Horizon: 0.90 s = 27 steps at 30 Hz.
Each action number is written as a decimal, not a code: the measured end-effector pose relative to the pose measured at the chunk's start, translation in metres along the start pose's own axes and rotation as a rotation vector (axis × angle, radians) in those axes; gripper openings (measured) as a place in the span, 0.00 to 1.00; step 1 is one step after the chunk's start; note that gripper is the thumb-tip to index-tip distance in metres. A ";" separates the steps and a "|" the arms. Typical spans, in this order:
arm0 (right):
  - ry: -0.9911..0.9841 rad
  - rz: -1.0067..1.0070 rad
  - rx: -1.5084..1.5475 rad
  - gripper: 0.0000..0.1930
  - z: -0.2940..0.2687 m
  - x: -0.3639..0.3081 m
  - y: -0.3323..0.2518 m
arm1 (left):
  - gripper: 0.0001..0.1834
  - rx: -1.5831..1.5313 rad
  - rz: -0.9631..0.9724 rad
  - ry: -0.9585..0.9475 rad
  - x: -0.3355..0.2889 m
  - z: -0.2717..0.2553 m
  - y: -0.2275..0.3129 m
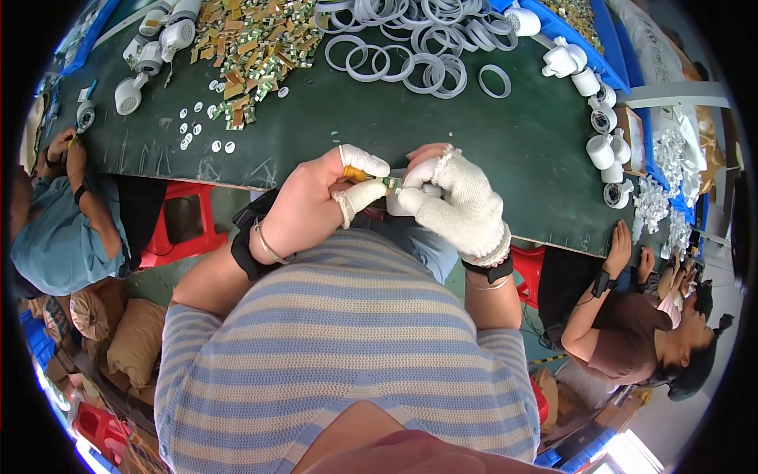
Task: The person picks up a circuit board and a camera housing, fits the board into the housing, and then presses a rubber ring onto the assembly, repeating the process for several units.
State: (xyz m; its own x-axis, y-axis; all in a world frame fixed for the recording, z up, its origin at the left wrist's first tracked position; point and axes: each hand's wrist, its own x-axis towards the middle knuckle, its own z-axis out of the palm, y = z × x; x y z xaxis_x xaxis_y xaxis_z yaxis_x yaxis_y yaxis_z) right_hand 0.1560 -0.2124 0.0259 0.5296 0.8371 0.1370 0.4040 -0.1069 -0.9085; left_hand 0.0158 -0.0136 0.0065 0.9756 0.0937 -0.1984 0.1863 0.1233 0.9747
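Just over the table's near edge, my left hand (312, 197) pinches a small green circuit board (390, 182) between thumb and forefinger. White and yellow finger covers sit on its fingertips. My right hand (462, 204), in a white knitted glove, is closed on a white plastic housing (396, 207). Its gloved thumb and fingers meet the circuit board's right end. The housing is mostly hidden behind the fingers, so I cannot tell whether the board touches it.
Circuit boards (249, 47) lie heaped on the dark green table (316, 118), beside translucent rings (430, 71) and small white discs (217, 146). White housings stand left (129, 95) and right (604, 150). Co-workers sit at left (71, 221) and right (624, 332).
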 end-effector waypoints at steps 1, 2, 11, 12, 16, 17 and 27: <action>0.000 0.001 0.002 0.07 0.000 0.000 0.000 | 0.13 -0.009 -0.023 -0.007 0.000 0.000 0.000; 0.000 0.003 0.006 0.07 -0.001 0.000 0.001 | 0.13 -0.009 -0.025 -0.007 -0.001 0.001 0.000; -0.044 0.002 -0.019 0.08 -0.006 0.001 0.004 | 0.13 -0.007 0.009 -0.020 -0.002 0.008 0.004; -0.054 0.024 -0.014 0.08 -0.007 0.001 0.005 | 0.13 0.037 0.028 -0.016 -0.002 0.008 0.006; -0.078 -0.045 -0.030 0.09 -0.009 0.005 0.008 | 0.11 0.140 0.049 -0.017 -0.001 0.004 0.006; -0.062 -0.089 -0.071 0.09 -0.010 0.007 0.005 | 0.11 0.140 0.049 -0.017 -0.001 0.003 0.005; -0.092 -0.246 -0.348 0.09 -0.006 0.019 -0.006 | 0.10 0.377 0.219 0.029 -0.007 0.003 0.006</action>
State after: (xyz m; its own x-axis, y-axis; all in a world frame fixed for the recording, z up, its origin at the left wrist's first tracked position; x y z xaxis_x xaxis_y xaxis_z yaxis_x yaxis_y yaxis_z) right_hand 0.1682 -0.1987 0.0361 0.3239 0.9028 0.2830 0.7456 -0.0594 -0.6638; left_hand 0.0103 -0.0162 0.0142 0.9941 0.1062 0.0201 0.0095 -0.2712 0.9625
